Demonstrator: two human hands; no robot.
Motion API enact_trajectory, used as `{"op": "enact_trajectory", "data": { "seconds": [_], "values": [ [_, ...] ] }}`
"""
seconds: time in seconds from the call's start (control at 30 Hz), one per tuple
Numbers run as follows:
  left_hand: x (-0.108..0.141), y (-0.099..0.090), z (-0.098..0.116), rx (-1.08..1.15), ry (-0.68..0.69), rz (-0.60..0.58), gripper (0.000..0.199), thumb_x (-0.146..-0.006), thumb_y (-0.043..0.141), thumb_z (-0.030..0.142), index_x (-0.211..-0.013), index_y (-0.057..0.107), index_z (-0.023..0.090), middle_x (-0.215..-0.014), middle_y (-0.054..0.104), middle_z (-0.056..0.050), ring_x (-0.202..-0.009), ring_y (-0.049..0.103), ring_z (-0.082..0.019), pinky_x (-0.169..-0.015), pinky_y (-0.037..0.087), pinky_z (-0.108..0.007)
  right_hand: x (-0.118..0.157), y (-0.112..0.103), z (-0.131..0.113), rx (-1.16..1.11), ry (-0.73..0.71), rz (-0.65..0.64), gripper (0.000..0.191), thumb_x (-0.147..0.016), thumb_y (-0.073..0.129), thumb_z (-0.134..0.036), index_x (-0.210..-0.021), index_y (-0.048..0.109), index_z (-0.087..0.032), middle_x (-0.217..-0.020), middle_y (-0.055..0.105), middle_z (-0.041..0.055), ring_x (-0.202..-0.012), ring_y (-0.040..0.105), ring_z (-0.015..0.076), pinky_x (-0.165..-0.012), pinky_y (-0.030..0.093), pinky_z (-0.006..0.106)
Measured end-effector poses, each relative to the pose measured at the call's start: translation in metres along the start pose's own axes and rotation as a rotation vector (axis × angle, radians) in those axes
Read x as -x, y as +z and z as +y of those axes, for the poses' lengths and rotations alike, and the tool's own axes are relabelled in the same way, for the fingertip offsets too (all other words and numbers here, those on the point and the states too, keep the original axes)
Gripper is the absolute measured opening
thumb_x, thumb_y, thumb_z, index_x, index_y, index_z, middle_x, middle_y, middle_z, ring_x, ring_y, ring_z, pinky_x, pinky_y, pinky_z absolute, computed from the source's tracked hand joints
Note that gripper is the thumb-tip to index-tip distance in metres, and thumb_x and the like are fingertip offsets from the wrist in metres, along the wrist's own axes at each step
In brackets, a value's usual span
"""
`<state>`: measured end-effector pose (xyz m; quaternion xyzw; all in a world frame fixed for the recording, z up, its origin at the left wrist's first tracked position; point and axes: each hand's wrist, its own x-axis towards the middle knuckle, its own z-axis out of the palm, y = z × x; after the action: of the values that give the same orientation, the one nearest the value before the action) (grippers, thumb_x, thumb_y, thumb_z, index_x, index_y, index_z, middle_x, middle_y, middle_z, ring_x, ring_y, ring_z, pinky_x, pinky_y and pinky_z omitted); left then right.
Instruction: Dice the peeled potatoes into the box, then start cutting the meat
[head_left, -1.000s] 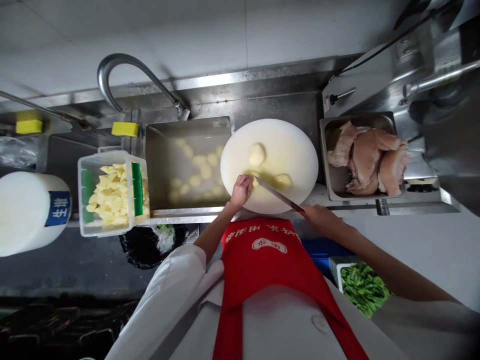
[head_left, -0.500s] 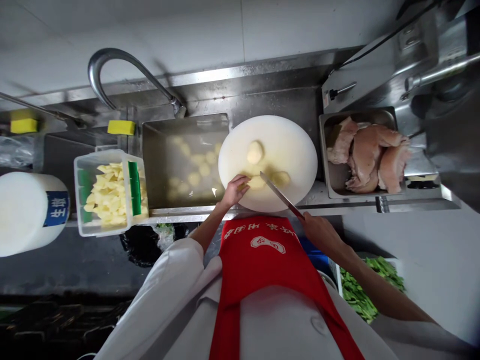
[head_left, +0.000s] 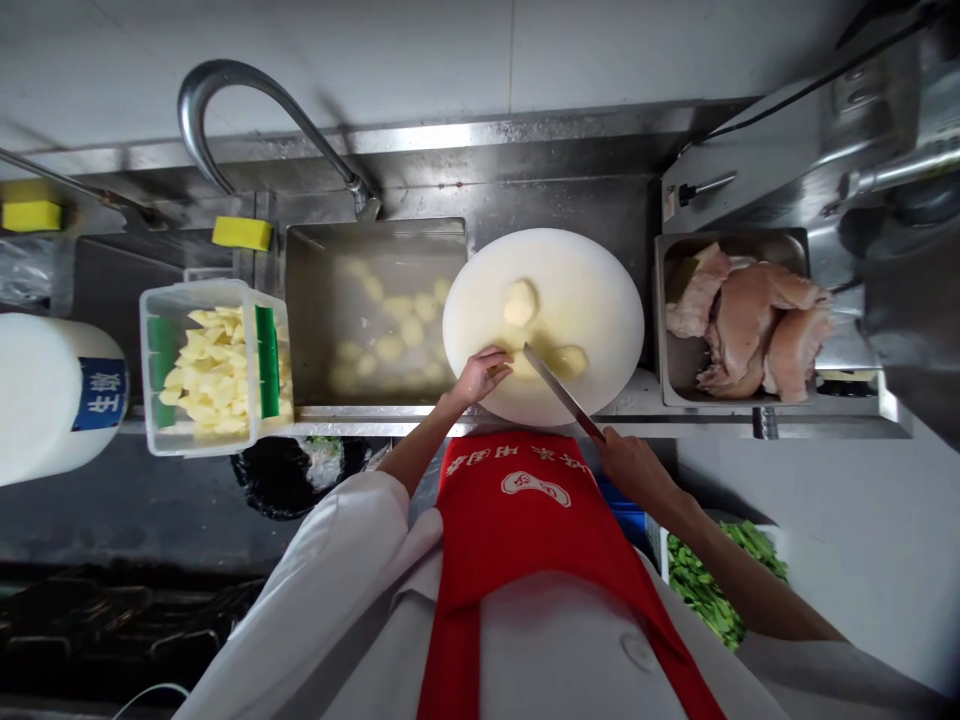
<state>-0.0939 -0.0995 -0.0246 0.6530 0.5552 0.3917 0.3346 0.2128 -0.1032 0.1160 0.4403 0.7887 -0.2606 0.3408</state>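
Note:
On the round white cutting board [head_left: 487, 280] my left hand [head_left: 484, 375] grips a piece of peeled potato [head_left: 523, 365] by its left end. My right hand [head_left: 637, 463] is wrapped round the handle of a knife [head_left: 561, 390], whose blade slants up and left across the board, its tip at the right end of that piece. Right of the blade lies another cut potato piece [head_left: 571, 361]. A whole peeled potato [head_left: 519, 302] rests farther back on the board.
Left of the board is a sink [head_left: 300, 300] of water with several potatoes. A clear bin [head_left: 150, 380] of cut potato chunks stands beyond it, under a curved faucet [head_left: 247, 75]. At right sits a metal pan [head_left: 661, 330] of raw meat [head_left: 750, 310]; leafy greens [head_left: 709, 580] are below.
The view has shifted slightly. My left hand still holds the potato piece, and the knife stays at nearly the same place and slant beside it.

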Motion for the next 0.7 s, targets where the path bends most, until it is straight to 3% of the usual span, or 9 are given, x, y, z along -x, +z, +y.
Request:
{"op": "enact_trajectory", "data": {
  "seconds": [0.13,0.23,0.43,0.6,0.7],
  "values": [
    [-0.001,-0.001,-0.001,-0.016,0.002,-0.011,0.018,-0.094,0.065,0.034,-0.101,0.072,0.018,-0.101,0.067,-0.008,-0.089,0.066,-0.016,-0.078,0.054,-0.028,-0.016,0.002,-0.005,-0.049,0.013,0.012,0.037,-0.108,0.025,-0.03,-0.114,0.056,-0.013,-0.094,0.072,0.0144,-0.088,0.072,0.0249,-0.064,0.038,0.028],
    [0.0,-0.005,0.003,-0.034,0.029,-0.013,0.017,-0.095,0.064,0.033,-0.099,0.071,0.018,-0.1,0.068,-0.008,-0.089,0.066,-0.016,-0.079,0.055,-0.028,-0.013,0.002,-0.003,-0.038,-0.004,0.042,0.038,-0.108,0.025,-0.032,-0.114,0.057,-0.014,-0.092,0.071,0.0139,-0.087,0.071,0.0254,-0.064,0.038,0.028],
    [0.007,0.002,0.017,-0.13,0.085,0.172,0.014,-0.097,0.059,0.029,-0.095,0.07,0.02,-0.098,0.067,-0.007,-0.095,0.064,-0.017,-0.086,0.056,-0.033,-0.011,0.008,-0.009,-0.056,-0.013,0.014,0.035,-0.107,0.027,-0.032,-0.115,0.056,-0.013,-0.095,0.07,0.0145,-0.088,0.071,0.025,-0.066,0.038,0.029],
    [0.006,0.016,0.014,-0.158,0.139,0.124,0.016,-0.098,0.057,0.029,-0.096,0.07,0.021,-0.103,0.068,-0.007,-0.097,0.062,-0.019,-0.087,0.056,-0.036,-0.028,0.006,-0.016,-0.101,0.021,-0.01,0.038,-0.108,0.027,-0.034,-0.112,0.057,-0.012,-0.098,0.071,0.0157,-0.09,0.07,0.024,-0.068,0.037,0.028],
    [0.009,0.014,0.012,-0.173,0.1,0.092,0.019,-0.099,0.056,0.031,-0.094,0.071,0.021,-0.1,0.069,-0.007,-0.095,0.062,-0.019,-0.087,0.056,-0.037,-0.015,0.0,-0.005,-0.122,-0.034,0.062,0.037,-0.107,0.031,-0.034,-0.11,0.061,-0.014,-0.095,0.072,0.0139,-0.085,0.07,0.0228,-0.067,0.036,0.028]
  ]
}}
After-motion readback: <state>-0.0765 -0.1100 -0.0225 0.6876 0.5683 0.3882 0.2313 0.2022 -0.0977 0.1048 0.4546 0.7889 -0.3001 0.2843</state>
